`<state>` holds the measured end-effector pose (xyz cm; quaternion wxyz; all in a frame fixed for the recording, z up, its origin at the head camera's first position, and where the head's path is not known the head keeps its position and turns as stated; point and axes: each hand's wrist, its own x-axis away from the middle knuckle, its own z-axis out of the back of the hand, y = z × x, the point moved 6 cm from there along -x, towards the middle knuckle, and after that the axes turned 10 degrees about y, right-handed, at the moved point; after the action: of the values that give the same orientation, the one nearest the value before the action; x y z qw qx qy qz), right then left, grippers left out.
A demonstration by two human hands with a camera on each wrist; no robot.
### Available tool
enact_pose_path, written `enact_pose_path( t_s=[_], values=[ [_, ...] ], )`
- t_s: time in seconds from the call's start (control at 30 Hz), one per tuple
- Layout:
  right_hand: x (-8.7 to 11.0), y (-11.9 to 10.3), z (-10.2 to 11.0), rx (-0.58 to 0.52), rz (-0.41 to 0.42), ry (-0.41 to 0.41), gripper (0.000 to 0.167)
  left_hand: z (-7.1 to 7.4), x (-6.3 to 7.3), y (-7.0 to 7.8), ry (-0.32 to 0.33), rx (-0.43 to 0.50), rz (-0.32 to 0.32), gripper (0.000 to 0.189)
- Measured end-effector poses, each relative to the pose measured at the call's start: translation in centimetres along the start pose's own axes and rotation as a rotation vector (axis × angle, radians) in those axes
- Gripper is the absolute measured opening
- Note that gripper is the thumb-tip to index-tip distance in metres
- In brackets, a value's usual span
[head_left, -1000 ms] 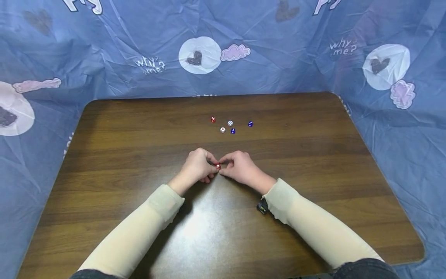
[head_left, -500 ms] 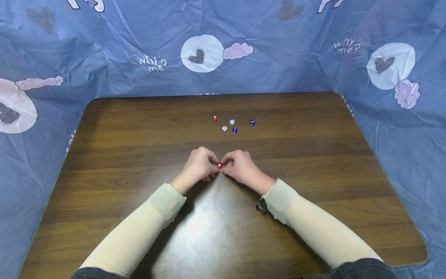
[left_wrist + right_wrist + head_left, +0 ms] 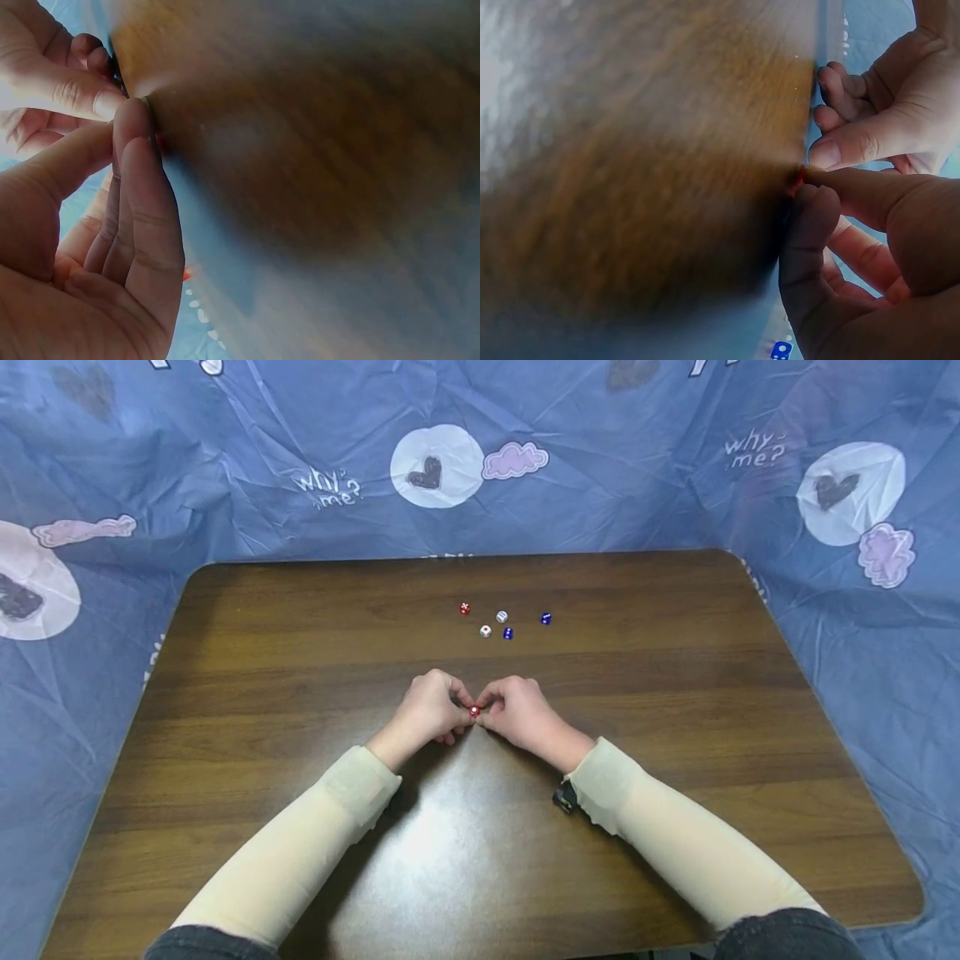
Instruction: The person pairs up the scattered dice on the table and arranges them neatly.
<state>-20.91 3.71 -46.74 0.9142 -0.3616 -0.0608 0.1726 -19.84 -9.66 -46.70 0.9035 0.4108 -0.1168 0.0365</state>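
Across the centre and lower part of the head view, I have a brown wood-grain table with rounded corners [image 3: 262, 652]. At mid-frame the person's left hand [image 3: 433, 706] and right hand [image 3: 517, 710] meet, each with thumb and finger drawn into a narrow pinch. Both pinches hold one small red cubic die with a white mark on top [image 3: 475, 712], just below frame centre. Five loose dice lie upper centre: one red [image 3: 465, 608], two white [image 3: 502, 617] and two blue [image 3: 546, 618].

I rate the held die as light, rigid and hard to damage, probably smooth plastic; its faces may slip, or the cube may twist under uneven force. Grip opposite side faces with the fingertips, using light, level pressure, and leave the upper face free.

Obstructions: fingertips cover the die's sides, and each wrist view gives me only a trace of red. I cannot tell whether the die touches the table or has something beneath it. Both wrist views blur the tabletop.
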Motion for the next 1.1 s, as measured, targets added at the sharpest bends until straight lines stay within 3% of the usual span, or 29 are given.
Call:
enact_pose_path(
  t_s=[0.8,0.97,1.1],
  values=[
    [-0.2,0.0,0.1,0.008,-0.024,-0.026,0.013,0.0,-0.1,0.1,0.008,-0.017,0.003,0.012],
    [-0.9,1.0,1.5,-0.026,-0.086,-0.049,0.026,0.1,0.0,0.1,0.012,-0.011,0.003,0.012],
    [-2.3,1.8,3.7,-0.103,-0.153,0.009,0.034,0.2,0.1,0.1,0.013,-0.003,-0.007,0.012]
  ],
)
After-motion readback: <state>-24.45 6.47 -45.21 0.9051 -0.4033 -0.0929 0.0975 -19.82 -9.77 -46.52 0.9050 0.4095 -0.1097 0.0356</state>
